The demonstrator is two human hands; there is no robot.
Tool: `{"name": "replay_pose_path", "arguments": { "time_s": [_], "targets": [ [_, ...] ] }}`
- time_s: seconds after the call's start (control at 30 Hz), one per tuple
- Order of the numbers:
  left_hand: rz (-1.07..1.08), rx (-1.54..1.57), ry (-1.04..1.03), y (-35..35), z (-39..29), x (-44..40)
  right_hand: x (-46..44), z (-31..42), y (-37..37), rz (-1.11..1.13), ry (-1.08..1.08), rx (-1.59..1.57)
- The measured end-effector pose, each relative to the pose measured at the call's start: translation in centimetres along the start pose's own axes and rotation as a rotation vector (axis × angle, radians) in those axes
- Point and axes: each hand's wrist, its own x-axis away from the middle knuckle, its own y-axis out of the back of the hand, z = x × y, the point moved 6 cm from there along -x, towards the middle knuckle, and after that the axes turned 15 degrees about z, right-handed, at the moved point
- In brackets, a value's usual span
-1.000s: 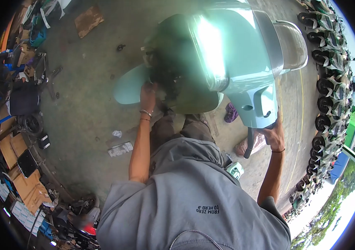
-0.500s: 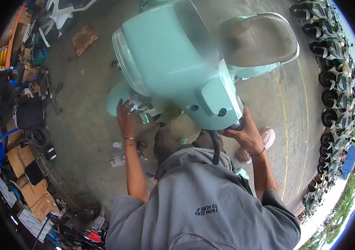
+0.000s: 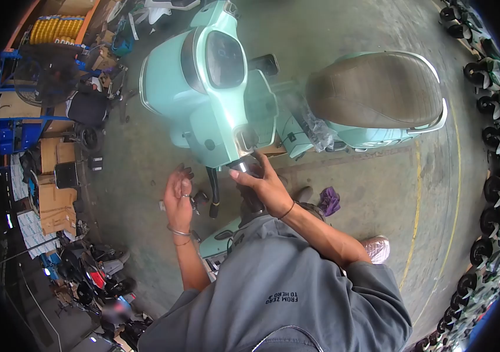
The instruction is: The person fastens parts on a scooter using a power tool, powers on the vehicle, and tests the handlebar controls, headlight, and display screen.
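Note:
A mint-green scooter front with a dark display stands ahead of me, its brown seat to the right. At the near end of the handlebar, my right hand is wrapped round the dark handlebar grip. The black brake lever hangs between my hands. My left hand is raised left of the lever, fingers loosely bent and apart, touching no part of the scooter. Clear plastic wrap lies behind the front panel, near the seat.
Along the right stands a row of scooters. Shelves with yellow coils, a fan and cardboard line the left side. A purple cloth lies on the floor near my pink shoe.
The view has shifted, bringing the display and whole seat into sight. My left hand has come away from beside the front fender. My right hand has stayed at the handlebar end.

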Motion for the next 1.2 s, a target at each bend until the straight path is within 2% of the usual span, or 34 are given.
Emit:
{"name": "replay_pose_path", "arguments": {
  "time_s": [0.1, 0.17, 0.2, 0.23, 0.3, 0.37, 0.57, 0.7, 0.77, 0.83, 0.9, 1.0, 1.1, 1.2],
  "targets": [
    [-0.124, -0.142, -0.024, -2.4, -2.0, 0.4, 0.1, 0.6, 1.6, 0.067, -0.021, 0.063],
    [-0.184, -0.174, -0.044, -3.8, -2.3, -0.1, 0.0, 0.8, 3.8, 0.138, -0.154, 0.178],
    [-0.244, -0.317, -0.084, -4.6, -3.4, -0.3, -0.1, 1.2, 5.3, 0.129, -0.153, 0.203],
    [-0.302, -0.459, -0.119, -5.6, -4.9, -0.7, 0.0, 1.8, 7.1, 0.075, -0.13, 0.282],
    [-0.354, -0.499, -0.075, -7.6, -6.6, -1.4, 0.5, 3.6, 10.9, -0.014, -0.197, 0.342],
    [-0.427, -0.619, -0.126, -8.7, -8.1, -2.0, 1.5, 5.1, 15.1, -0.164, -0.299, 0.213],
    [-0.51, -0.598, 0.061, -11.4, -9.1, -1.5, -1.2, 14.6, 25.6, -0.388, -0.043, 0.408],
    [-0.652, -0.537, 0.282, -14.8, -8.4, -0.9, -6.4, 21.4, 29.3, -0.376, 0.05, 0.577],
    [-0.762, -0.619, 0.365, -16.7, -7.9, -1.5, -9.6, 23.5, 29.7, -0.299, 0.047, 0.629],
    [-0.827, -0.744, 0.605, -17.6, -7.6, -2.4, -12.5, 24.8, 29.8, -0.202, 0.032, 0.703],
    [-0.905, -0.751, 0.52, -17.7, -6.8, -2.6, -14.6, 25.7, 29.2, -0.133, 0.057, 0.724],
    [-0.938, -0.855, 0.58, -18.1, -7.1, -3.0, -17.5, 27.2, 27.0, 0.012, 0.116, 0.879],
    [-0.951, -0.912, 0.554, -18.2, -7.8, -3.3, -20.2, 28.8, 23.3, 0.108, 0.166, 0.984],
    [-0.988, -0.997, 0.585, -18.4, -8.0, -3.8, -22.9, 31.3, 18.3, 0.26, 0.389, 1.117]
  ]
}}
